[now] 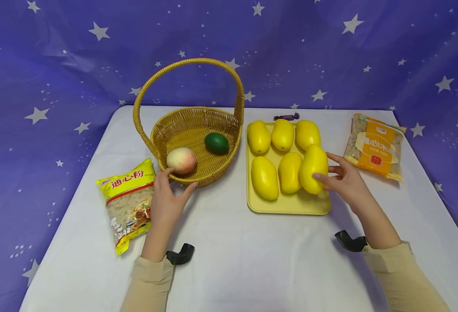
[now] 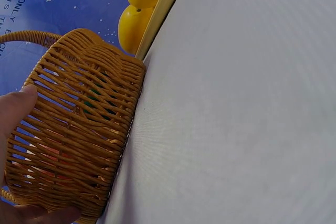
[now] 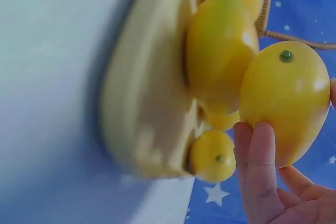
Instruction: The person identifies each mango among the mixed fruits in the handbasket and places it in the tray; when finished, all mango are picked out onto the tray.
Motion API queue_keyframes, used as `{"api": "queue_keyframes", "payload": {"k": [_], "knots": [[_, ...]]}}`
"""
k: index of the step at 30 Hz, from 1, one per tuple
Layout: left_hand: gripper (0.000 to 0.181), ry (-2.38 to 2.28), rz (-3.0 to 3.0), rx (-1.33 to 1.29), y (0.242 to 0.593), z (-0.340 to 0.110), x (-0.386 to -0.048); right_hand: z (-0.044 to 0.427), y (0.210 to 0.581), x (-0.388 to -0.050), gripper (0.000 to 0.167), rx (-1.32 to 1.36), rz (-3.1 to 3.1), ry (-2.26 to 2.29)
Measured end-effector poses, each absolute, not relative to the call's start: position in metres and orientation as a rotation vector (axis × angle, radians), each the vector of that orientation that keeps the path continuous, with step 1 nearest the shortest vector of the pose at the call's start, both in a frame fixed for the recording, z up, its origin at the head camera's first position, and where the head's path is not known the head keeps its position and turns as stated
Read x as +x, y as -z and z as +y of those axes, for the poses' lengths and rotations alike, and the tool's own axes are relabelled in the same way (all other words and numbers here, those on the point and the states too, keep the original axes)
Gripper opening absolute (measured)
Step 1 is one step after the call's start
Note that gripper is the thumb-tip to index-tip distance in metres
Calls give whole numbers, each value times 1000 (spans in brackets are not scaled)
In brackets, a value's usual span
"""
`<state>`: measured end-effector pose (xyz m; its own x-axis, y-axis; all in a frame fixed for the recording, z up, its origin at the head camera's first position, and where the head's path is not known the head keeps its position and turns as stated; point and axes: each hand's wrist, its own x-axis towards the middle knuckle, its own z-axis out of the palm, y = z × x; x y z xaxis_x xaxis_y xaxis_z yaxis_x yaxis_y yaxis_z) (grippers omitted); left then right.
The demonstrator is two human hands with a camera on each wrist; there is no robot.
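In the head view my right hand pinches a yellow mango over the right part of a yellow tray. The right wrist view shows this mango lifted off the tray, fingers and thumb on opposite sides. Several more mangoes lie in the tray. My left hand holds the front left of a wicker basket, its thumb and fingers spread around the wall. Inside the basket are a pale pink peach, close to those fingers, and a dark green oval fruit.
A yellow-topped bag of pasta lies left of the basket, partly behind my left hand. Another bag with an orange label lies at the right. A small purple-wrapped candy sits behind the tray. The basket's tall handle arches upward.
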<state>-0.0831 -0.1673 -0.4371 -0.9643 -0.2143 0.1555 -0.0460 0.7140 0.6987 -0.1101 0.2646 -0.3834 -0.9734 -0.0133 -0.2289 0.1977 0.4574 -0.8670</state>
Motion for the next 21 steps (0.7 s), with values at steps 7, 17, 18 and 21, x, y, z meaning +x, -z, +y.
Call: {"api": "queue_keyframes", "payload": {"k": [7,17,18,21], "knots": [[79,1077,-2696,215,439,-167,-83,276,393,-104,87,222,2499,1503],[80,1091,-2727,238,435,-167,-83,276,399,-110,99,226,2612,1218],[80,1091,-2731,238,435,-167,-83,275,399,-111,101,223,2612,1194],[80,1094,-2740,237,434,-166,-83,271,398,-112,103,210,2611,1144]]}}
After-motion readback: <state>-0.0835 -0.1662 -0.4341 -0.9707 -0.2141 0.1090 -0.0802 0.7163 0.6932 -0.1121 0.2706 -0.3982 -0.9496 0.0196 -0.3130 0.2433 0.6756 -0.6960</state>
